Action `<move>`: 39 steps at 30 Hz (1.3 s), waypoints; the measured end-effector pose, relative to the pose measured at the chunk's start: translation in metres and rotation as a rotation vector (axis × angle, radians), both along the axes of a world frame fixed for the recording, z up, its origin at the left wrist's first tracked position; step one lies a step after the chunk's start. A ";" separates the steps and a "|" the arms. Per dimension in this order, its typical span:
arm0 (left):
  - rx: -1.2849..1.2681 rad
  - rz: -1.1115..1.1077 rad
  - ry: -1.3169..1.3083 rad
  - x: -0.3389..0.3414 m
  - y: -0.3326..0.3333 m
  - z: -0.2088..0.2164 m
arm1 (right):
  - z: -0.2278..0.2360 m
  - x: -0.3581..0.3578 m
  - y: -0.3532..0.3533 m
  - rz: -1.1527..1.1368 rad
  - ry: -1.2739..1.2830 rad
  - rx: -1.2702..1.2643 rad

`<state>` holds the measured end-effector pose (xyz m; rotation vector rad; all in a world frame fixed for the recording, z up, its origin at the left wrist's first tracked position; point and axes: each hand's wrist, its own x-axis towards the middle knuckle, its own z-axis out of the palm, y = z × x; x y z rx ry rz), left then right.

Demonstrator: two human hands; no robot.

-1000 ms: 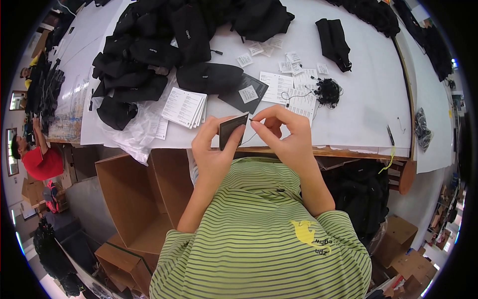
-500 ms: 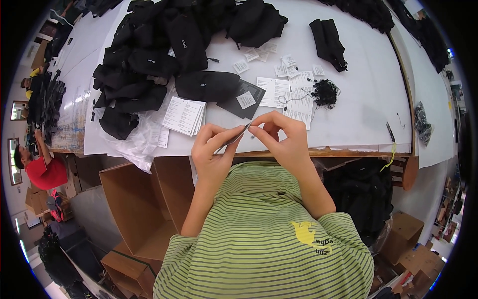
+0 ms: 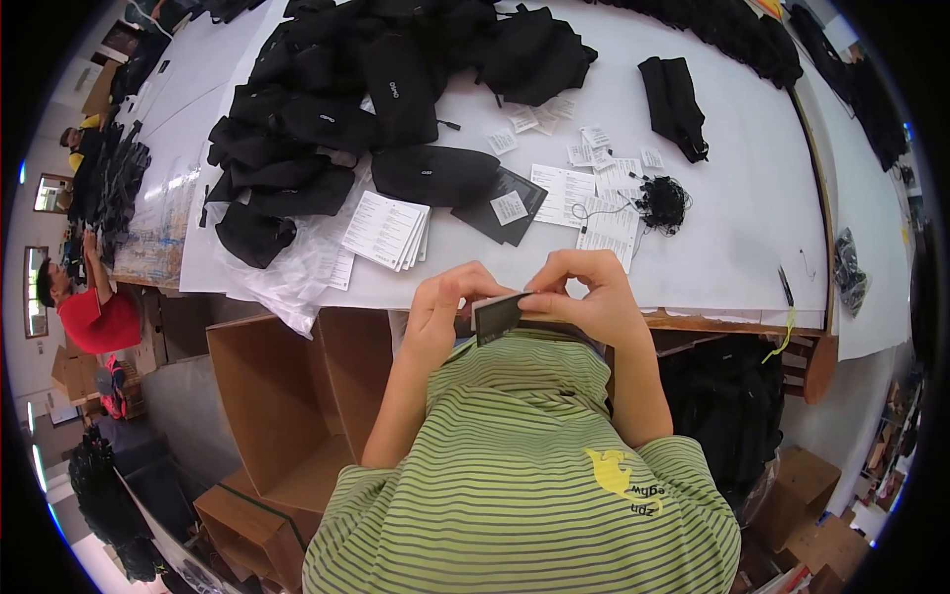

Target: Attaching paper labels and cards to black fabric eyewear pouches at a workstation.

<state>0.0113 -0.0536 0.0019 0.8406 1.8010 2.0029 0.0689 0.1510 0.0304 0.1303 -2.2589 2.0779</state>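
Note:
At the table's front edge, my left hand (image 3: 440,315) and my right hand (image 3: 591,292) both pinch a small dark folded card (image 3: 498,320). Its dark face is turned toward me, and the fingertips meet along its upper edge. Just beyond the hands lie black cards (image 3: 473,222) with a small white label (image 3: 510,207) on top. A fanned stack of white printed leaflets (image 3: 381,230) rests to their left. Behind them is a black fabric pouch (image 3: 435,175). Right of the cards, a tangle of black strings (image 3: 662,205) sits beside printed sheets (image 3: 564,188).
A heap of black pouches (image 3: 317,124) covers the table's back left, partly on clear plastic (image 3: 282,292). Another pouch (image 3: 675,107) lies at the back right. Small snips (image 3: 785,285) with a yellow cord are near the right edge. A cardboard box (image 3: 272,396) stands below the table; a co-worker in red (image 3: 99,317) is at far left.
Both hands have come slightly closer to my body. The dark card has turned from nearly edge-on to show its broad face. The table's contents appear shifted rightward as the view moved.

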 end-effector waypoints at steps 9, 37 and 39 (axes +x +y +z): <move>-0.218 -0.178 -0.294 0.000 -0.002 0.004 | 0.001 -0.004 -0.002 0.189 -0.118 0.111; -0.838 0.659 0.497 -0.326 0.068 -0.005 | -0.025 0.028 0.008 0.077 -0.342 -0.387; -0.811 0.680 0.542 -0.301 0.082 -0.009 | -0.028 0.037 0.013 0.006 -0.339 -0.358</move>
